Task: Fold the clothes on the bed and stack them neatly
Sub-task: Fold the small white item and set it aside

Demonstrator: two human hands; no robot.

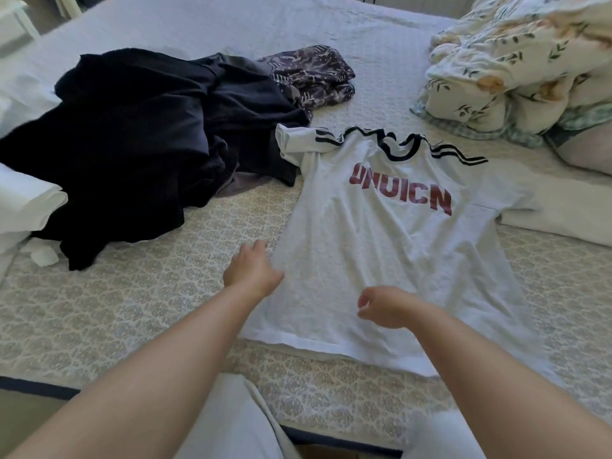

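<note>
A white T-shirt (381, 246) with red letters and black shoulder stripes lies spread face up on the bed (132, 309), collar away from me. My left hand (251, 270) rests at the shirt's left side edge, fingers curled against the fabric. My right hand (387, 308) hovers over the lower middle of the shirt, fingers loosely bent and apart, holding nothing. To the left lies a heap of dark clothes (139, 140). Behind it sits a purple patterned garment (311, 74).
A rumpled floral duvet (516, 64) fills the far right corner, with a white pillow (563, 207) below it. White fabric (23, 200) is bunched at the left edge. The bed's near edge (331, 442) runs just in front of me.
</note>
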